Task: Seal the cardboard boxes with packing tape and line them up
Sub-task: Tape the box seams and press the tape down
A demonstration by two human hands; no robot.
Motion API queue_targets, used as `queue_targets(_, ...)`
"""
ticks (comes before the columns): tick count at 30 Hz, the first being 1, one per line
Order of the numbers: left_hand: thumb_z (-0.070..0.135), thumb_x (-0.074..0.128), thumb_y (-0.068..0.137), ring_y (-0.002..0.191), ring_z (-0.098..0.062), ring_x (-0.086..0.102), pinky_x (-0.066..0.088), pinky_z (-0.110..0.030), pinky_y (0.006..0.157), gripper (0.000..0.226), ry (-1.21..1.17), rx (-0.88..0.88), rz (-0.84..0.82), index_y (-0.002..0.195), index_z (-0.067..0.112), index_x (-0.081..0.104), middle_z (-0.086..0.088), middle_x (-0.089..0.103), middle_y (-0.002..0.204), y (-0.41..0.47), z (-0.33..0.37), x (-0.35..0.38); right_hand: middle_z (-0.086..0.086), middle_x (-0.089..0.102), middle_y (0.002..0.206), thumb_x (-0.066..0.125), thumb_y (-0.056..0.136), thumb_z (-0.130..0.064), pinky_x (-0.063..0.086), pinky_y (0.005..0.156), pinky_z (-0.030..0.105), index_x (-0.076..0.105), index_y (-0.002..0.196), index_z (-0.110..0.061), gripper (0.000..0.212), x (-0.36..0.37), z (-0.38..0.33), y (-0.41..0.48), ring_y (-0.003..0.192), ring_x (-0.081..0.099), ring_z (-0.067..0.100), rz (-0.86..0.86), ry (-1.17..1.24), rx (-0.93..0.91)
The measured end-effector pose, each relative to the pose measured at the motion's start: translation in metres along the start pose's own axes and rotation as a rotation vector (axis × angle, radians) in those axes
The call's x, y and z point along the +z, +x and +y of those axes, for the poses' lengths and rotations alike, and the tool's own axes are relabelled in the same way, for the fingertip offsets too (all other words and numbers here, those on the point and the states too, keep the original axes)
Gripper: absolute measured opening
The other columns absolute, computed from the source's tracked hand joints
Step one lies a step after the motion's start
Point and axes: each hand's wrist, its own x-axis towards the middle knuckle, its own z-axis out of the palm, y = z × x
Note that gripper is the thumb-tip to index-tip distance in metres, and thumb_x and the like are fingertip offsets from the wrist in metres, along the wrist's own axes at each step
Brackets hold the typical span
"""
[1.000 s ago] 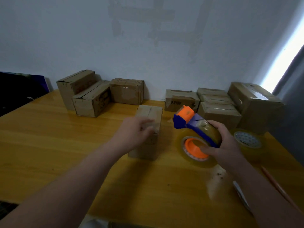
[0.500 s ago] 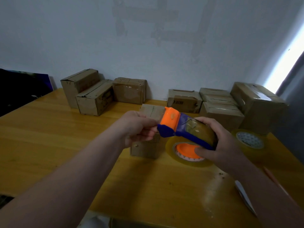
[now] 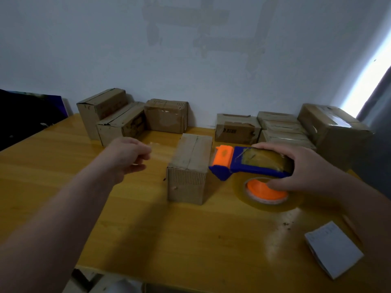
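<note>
A small cardboard box [image 3: 190,169] stands on the yellow wooden worktop [image 3: 190,233] between the two hands, its top flaps folded down with the centre seam running away from the viewer and no tape visible along it. The left hand [image 3: 127,158] hovers above the worktop just left of the box and apart from it, fingers loosely curled with nothing visible in them. The right hand [image 3: 306,169] grips a blue tape dispenser [image 3: 254,163] from above and behind, fingers wrapped over its body and the thumb underneath by the orange hub of the tape roll [image 3: 267,194]. The dispenser's orange nose points left and sits just beside the box's upper right edge (whether it touches the cardboard cannot be told). The roll hangs low over the worktop. Against the wall [image 3: 190,60], three boxes [image 3: 131,121] cluster at the back left and a tighter group of boxes [image 3: 281,129] sits at the back right, the outermost one the largest and glossy with tape. One box in the right group carries a dark printed mark on its front, too blurred to read. A white slip of paper [image 3: 333,253] lies near the right front corner; its faint markings are illegible. A dark panel [image 3: 27,117] leans beyond the left edge. A broad band of bare wood runs from the box to the near edge, and another spreads left under the left forearm.
</note>
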Motion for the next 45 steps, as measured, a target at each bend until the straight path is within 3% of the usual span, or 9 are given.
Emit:
queue_targets(2, 0.008, 0.059, 0.091, 0.065, -0.015, 0.051, 0.049, -0.029, 0.064, 0.009, -0.01, -0.024, 0.003, 0.082, 0.007, 0.058, -0.006, 0.057, 0.07, 0.002, -0.01, 0.0, -0.018, 0.05, 0.122, 0.078, 0.068, -0.038, 0.058, 0.078, 0.036, 0.034, 0.117, -0.066, 0.072, -0.004, 0.006, 0.003, 0.092, 0.062, 0.016, -0.031, -0.038, 0.004)
queue_targets(6, 0.014, 0.065, 0.089, 0.057, -0.014, 0.047, 0.049, -0.027, 0.059, 0.017, -0.067, -0.034, 0.052, 0.076, 0.008, 0.056, -0.004, 0.054, 0.064, 0.004, -0.029, 0.015, -0.021, 0.049, 0.117, 0.079, 0.075, -0.017, 0.058, 0.074, 0.031, 0.036, 0.115, -0.063, 0.075, -0.003, 0.016, 0.007, 0.09, 0.062, 0.012, -0.051, -0.014, -0.003)
queue_targets(10, 0.018, 0.065, 0.09, 0.059, -0.014, 0.046, 0.047, -0.026, 0.057, 0.019, -0.09, -0.028, 0.088, 0.077, 0.008, 0.054, -0.005, 0.053, 0.066, 0.01, -0.038, 0.022, -0.019, 0.051, 0.113, 0.078, 0.074, -0.011, 0.059, 0.074, 0.034, 0.036, 0.115, -0.061, 0.078, 0.003, 0.02, 0.01, 0.089, 0.063, 0.017, -0.068, 0.007, 0.031)
queue_targets(22, 0.018, 0.059, 0.093, 0.06, -0.015, 0.041, 0.044, -0.029, 0.06, 0.016, -0.09, -0.193, -0.036, 0.08, 0.009, 0.053, -0.004, 0.049, 0.067, 0.012, -0.056, 0.036, -0.005, 0.06, 0.098, 0.075, 0.075, -0.011, 0.052, 0.058, 0.023, 0.039, 0.131, -0.049, 0.077, 0.041, 0.029, 0.021, 0.069, 0.062, 0.015, -0.108, 0.078, 0.128)
queue_targets(31, 0.027, 0.048, 0.099, 0.062, -0.018, 0.045, 0.046, -0.033, 0.063, 0.023, -0.038, -0.191, -0.081, 0.086, 0.01, 0.056, -0.008, 0.048, 0.068, 0.008, -0.059, 0.042, -0.007, 0.057, 0.105, 0.077, 0.073, -0.011, 0.051, 0.057, 0.021, 0.036, 0.13, -0.051, 0.081, 0.051, 0.024, 0.019, 0.073, 0.062, 0.014, -0.078, 0.09, 0.159)
queue_targets(38, 0.025, 0.052, 0.097, 0.085, -0.021, 0.057, 0.046, -0.036, 0.075, 0.009, 0.248, -0.082, -0.038, 0.095, 0.017, 0.055, -0.009, 0.063, 0.098, 0.011, -0.058, 0.035, -0.01, 0.054, 0.109, 0.077, 0.073, -0.011, 0.052, 0.058, 0.02, 0.037, 0.128, -0.051, 0.079, 0.054, 0.02, 0.015, 0.077, 0.062, 0.013, -0.048, 0.146, 0.178)
queue_targets(40, 0.027, 0.046, 0.099, 0.097, -0.018, 0.059, 0.045, -0.035, 0.086, 0.016, 0.103, 0.016, 0.044, 0.1, 0.019, 0.061, -0.004, 0.065, 0.107, 0.008, -0.057, 0.035, -0.008, 0.054, 0.11, 0.077, 0.073, -0.01, 0.05, 0.057, 0.02, 0.038, 0.129, -0.051, 0.08, 0.056, 0.021, 0.015, 0.077, 0.062, 0.013, -0.047, 0.16, 0.186)
queue_targets(43, 0.041, 0.028, 0.102, 0.113, -0.011, 0.053, 0.036, -0.033, 0.102, 0.041, -0.173, 0.117, -0.014, 0.127, 0.023, 0.055, 0.008, 0.058, 0.119, -0.012, -0.048, 0.048, -0.007, 0.054, 0.113, 0.077, 0.073, -0.009, 0.048, 0.057, 0.018, 0.039, 0.131, -0.049, 0.08, 0.057, 0.022, 0.016, 0.08, 0.062, 0.013, -0.034, 0.186, 0.186)
queue_targets(45, 0.05, 0.022, 0.101, 0.114, -0.008, 0.047, 0.033, -0.032, 0.1, 0.04, -0.21, 0.14, -0.052, 0.12, 0.038, 0.054, 0.015, 0.055, 0.115, -0.023, -0.05, 0.058, -0.008, 0.054, 0.113, 0.076, 0.073, -0.007, 0.048, 0.056, 0.017, 0.04, 0.128, -0.05, 0.079, 0.058, 0.022, 0.015, 0.079, 0.062, 0.013, -0.022, 0.211, 0.181)
